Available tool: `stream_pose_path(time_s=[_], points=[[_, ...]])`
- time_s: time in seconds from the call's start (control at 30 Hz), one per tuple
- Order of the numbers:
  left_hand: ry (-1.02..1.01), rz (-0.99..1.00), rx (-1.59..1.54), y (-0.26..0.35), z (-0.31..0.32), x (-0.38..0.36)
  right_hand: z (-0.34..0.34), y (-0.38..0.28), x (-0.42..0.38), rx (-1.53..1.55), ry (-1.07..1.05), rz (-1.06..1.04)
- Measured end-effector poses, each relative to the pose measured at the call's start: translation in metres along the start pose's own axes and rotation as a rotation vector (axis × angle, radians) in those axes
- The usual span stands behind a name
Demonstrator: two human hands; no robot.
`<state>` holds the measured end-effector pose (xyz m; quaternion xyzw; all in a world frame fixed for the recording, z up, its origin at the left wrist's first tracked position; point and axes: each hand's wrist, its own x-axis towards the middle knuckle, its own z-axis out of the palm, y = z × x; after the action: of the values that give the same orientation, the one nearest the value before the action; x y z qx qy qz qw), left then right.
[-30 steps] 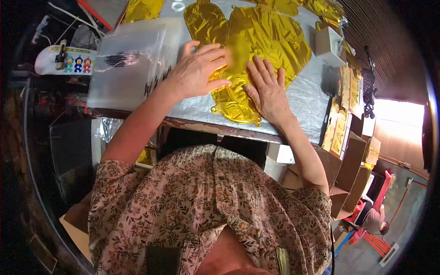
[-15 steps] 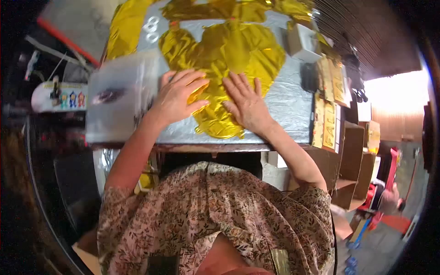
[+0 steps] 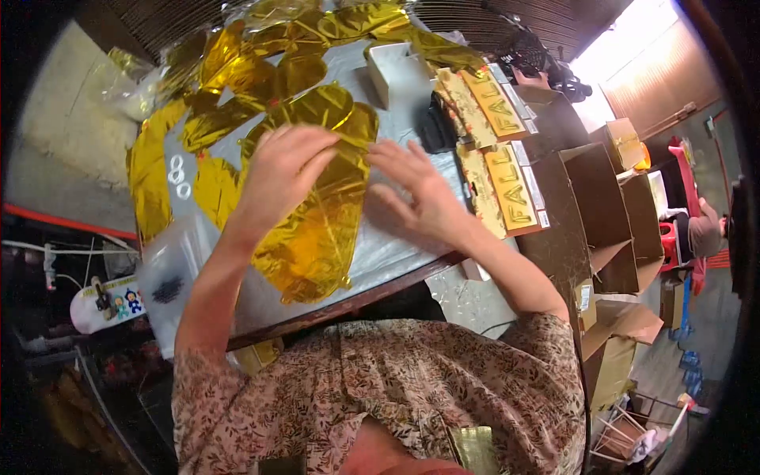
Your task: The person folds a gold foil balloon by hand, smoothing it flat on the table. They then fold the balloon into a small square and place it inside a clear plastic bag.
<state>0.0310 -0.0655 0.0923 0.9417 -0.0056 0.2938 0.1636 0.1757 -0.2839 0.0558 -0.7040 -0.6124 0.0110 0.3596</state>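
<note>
A flat, crinkled gold foil balloon [image 3: 313,245] lies on the silvery table covering [image 3: 388,229], its lower part close to the front edge. My left hand [image 3: 285,174] is over the balloon's upper part, fingers bent and drawn together, with the foil at its fingertips. To the right, my right hand [image 3: 419,194] has its fingers apart, their tips at the balloon's right edge and the thumb stretched out below. More gold foil pieces [image 3: 226,59] lie crumpled together at the back and left of the table.
Several white rings [image 3: 179,176] lie left of the balloon, above a clear plastic sheet [image 3: 170,261]. A white open box [image 3: 392,75] stands at the back. Packages marked FALL [image 3: 514,186] line the right side, with cardboard boxes [image 3: 598,190] beyond. A person [image 3: 704,229] is at far right.
The view has turned, so the table appears tilted. My hands have lifted from lying flat on the foil; the left has drawn its fingers together, and the balloon's lower part now spreads wider.
</note>
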Motion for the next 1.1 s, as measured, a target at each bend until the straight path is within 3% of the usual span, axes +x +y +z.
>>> stream_pose_path(time_s=[0.1,0.27,0.3,0.33,0.43,0.53,0.67,0.73,0.8,0.87,0.93,1.03,1.1], points=[[0.046,0.185,-0.081,0.0,0.067,0.104,-0.056,0.042,-0.006,0.044,0.047,0.143],[-0.159,0.184,0.033,0.005,0.179,0.242,-0.128,0.08,-0.022,-0.102,0.121,0.343],[-0.224,0.078,0.104,0.008,0.191,0.256,-0.138,0.089,-0.028,-0.098,0.134,0.36],[-0.291,-0.03,0.174,0.008,0.201,0.266,-0.145,0.097,-0.035,-0.09,0.147,0.379],[-0.311,-0.057,0.175,-0.007,0.236,0.281,-0.164,0.109,-0.051,0.061,0.211,0.549],[-0.285,-0.037,0.182,-0.002,0.234,0.279,-0.169,0.139,-0.065,-0.035,0.217,0.487],[-0.235,0.002,0.137,-0.017,0.246,0.283,-0.169,0.16,-0.054,0.065,0.281,0.489],[-0.213,0.013,0.155,-0.027,0.252,0.29,-0.173,0.163,-0.041,0.076,0.258,0.569],[-0.189,-0.052,0.134,-0.038,0.258,0.295,-0.175,0.177,-0.027,-0.013,0.246,0.495],[-0.086,-0.158,-0.199,-0.043,0.241,0.299,-0.175,0.19,-0.013,0.002,0.249,0.539],[-0.122,-0.218,-0.23,-0.056,0.237,0.31,-0.173,0.197,0.006,-0.161,0.271,0.431],[-0.162,-0.58,-0.825,-0.064,0.233,0.313,-0.159,0.229,0.041,-0.164,0.318,0.361],[-0.187,-0.597,-0.819,-0.072,0.232,0.321,-0.146,0.251,0.066,-0.182,0.361,0.269]])
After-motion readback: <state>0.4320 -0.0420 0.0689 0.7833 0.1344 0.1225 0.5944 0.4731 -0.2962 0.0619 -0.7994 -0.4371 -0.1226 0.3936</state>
